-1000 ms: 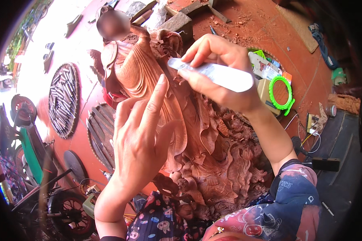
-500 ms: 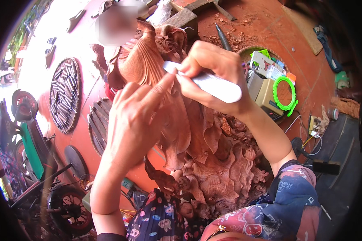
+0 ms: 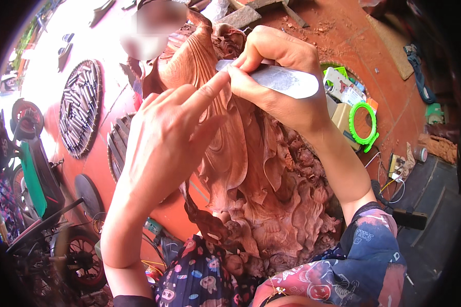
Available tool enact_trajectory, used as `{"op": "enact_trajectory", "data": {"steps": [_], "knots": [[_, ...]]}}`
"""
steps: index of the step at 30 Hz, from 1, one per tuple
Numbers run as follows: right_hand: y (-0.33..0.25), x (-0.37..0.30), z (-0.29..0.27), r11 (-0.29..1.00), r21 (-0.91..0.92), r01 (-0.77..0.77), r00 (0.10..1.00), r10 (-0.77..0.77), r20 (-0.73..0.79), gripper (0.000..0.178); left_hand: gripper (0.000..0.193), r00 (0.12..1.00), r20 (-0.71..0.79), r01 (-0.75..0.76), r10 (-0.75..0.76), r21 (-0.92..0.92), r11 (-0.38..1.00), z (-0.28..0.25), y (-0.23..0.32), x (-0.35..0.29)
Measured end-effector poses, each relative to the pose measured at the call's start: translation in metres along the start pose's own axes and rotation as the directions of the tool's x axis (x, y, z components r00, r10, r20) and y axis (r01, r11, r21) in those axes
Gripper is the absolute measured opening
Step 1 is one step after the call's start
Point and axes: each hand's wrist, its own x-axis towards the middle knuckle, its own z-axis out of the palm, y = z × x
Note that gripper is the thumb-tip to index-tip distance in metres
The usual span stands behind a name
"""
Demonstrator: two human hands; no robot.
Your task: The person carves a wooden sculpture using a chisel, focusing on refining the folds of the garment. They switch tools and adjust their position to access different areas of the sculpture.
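Here the reddish wood carving point(image 3: 261, 174) fills the middle of the view, standing upright from the person's lap near the lower edge up to its far top, with deep folds and curled ornament cut into its surface. The right hand point(image 3: 281, 77) is clenched around a grey-white, flat-handled carving tool point(image 3: 276, 78), thumb and fingers pinching it near the tip; the tool lies almost level, its pointed end toward the left and touching the upper part of the carving, its broad end sticking out to the right of the hand. The left hand point(image 3: 169, 138) grasps nothing: it is released and spread flat against the left side of the carving, its forefinger stretched up to the right so that the fingertip meets the tool's tip and the right thumb.

On the red floor point(image 3: 343, 36) to the far right lie wood chips, a green ring point(image 3: 362, 123) beside a box of small items, and some cables point(image 3: 394, 176). To the left, round dark carved panels point(image 3: 79, 112) lean by the floor, with a motorbike wheel point(image 3: 82, 256) near the lower left.
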Motion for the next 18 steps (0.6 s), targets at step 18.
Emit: {"op": "enact_trajectory", "data": {"steps": [18], "knots": [[0.001, -0.002, 0.002, 0.992, 0.064, -0.106, 0.994, 0.107, -0.014, 0.021, 0.043, 0.999, -0.030, -0.016, 0.012, -0.127, 0.992, -0.002, -0.002, 0.001]]}}
